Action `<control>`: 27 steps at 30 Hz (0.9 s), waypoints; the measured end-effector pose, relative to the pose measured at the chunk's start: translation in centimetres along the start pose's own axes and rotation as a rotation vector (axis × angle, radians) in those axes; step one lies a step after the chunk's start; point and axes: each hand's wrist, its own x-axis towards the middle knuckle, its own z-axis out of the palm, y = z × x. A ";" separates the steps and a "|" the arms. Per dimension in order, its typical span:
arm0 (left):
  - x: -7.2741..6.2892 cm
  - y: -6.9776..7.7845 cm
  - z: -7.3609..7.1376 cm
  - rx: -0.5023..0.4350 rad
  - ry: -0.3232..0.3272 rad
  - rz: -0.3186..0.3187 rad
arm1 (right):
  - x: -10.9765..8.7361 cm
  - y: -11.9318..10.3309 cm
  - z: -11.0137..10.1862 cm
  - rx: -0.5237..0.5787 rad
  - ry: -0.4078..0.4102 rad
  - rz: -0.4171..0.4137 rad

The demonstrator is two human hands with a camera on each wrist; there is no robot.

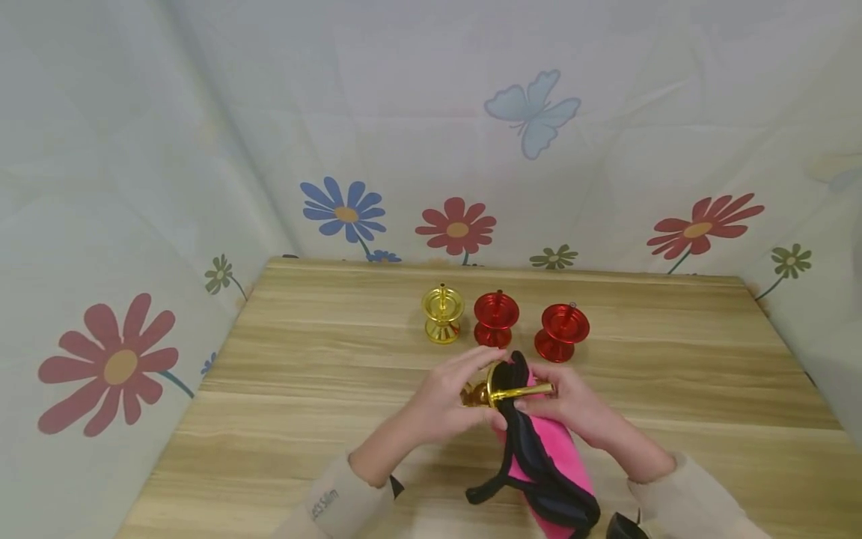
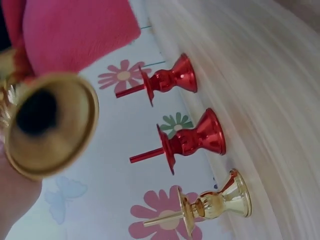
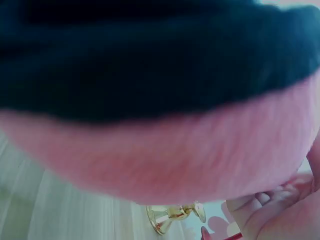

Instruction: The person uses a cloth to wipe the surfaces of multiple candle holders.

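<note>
My left hand (image 1: 441, 395) grips a gold candle holder (image 1: 480, 394) by its base and cup, tilted on its side with the spike pointing right. In the left wrist view the hollow underside of its base (image 2: 67, 137) faces the camera. A pink plush cloth piece (image 1: 560, 448) with black edging and a black strap (image 1: 490, 490) hangs below the spike. Thumb and fingers of my right hand (image 1: 572, 404) pinch this cloth at its upper end, close to the spike tip. Cloth fills most of the right wrist view (image 3: 175, 165).
Behind the hands, a gold candle holder (image 1: 442, 318) and two red ones, the middle (image 1: 494, 322) and the right (image 1: 560, 333), stand upright in a row on the wooden table (image 1: 323, 359). A flowered cloth backdrop (image 1: 404, 112) rises behind the table.
</note>
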 end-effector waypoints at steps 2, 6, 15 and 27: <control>0.1 -0.1 -0.3 -0.103 -0.056 -0.045 | 0.0 0.0 -0.1 -0.033 -0.033 -0.041; 0.0 -0.5 0.1 -0.191 -0.015 -0.120 | 0.0 0.1 -0.4 -0.017 -0.037 -0.079; -0.5 -1.1 2.8 0.328 0.381 0.239 | 0.2 0.0 -0.6 0.119 0.064 0.030; -0.4 -0.7 1.0 -0.107 0.074 -0.001 | -0.1 -0.1 -0.6 0.008 -0.004 -0.043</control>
